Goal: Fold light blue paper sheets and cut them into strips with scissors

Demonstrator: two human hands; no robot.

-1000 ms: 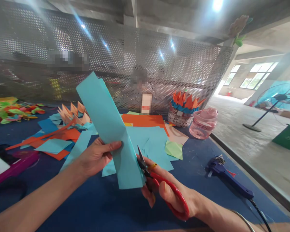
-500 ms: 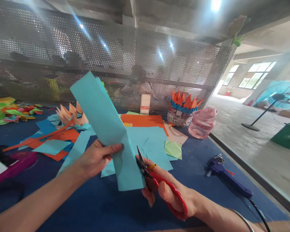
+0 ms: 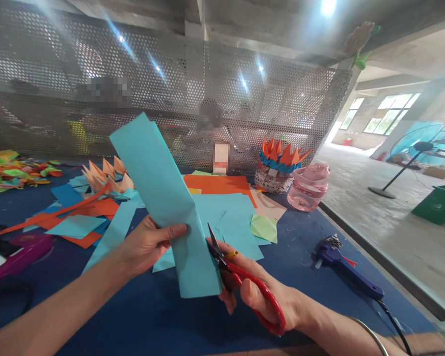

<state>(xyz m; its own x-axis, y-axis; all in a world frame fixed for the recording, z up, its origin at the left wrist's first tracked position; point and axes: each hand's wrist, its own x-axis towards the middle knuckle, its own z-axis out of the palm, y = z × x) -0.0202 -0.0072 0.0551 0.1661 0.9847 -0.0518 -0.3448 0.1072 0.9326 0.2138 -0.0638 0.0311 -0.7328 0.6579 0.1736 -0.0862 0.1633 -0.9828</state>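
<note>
My left hand point(image 3: 154, 242) pinches a long folded strip of light blue paper point(image 3: 159, 183), thumb on the front face and fingers behind. The strip stands tilted, its top leaning left. My right hand point(image 3: 261, 291) is closed on red-handled scissors point(image 3: 269, 301), whose dark blades lie along the strip's right edge. Whether paper is between the blades cannot be made out. A small yellow tip point(image 3: 231, 254) shows by the right fingers. Behind the strip, light blue sheets point(image 3: 230, 212) lie on the blue tabletop point(image 3: 141, 316), with a pale green piece point(image 3: 263, 228) beside them.
At right lies a blue glue gun point(image 3: 346, 267) with its cord. Farther back stand a pink clear jar point(image 3: 308, 188) and a basket point(image 3: 274, 178) with orange paper points. Left are paper scraps point(image 3: 76, 226), peach folded points point(image 3: 106, 175) and a magenta tool point(image 3: 22, 254). A perforated panel point(image 3: 163, 99) rises behind.
The view has shifted slightly. The paper strip's lower end sits a little lower, and both hands keep nearly the same hold on the paper and scissors.
</note>
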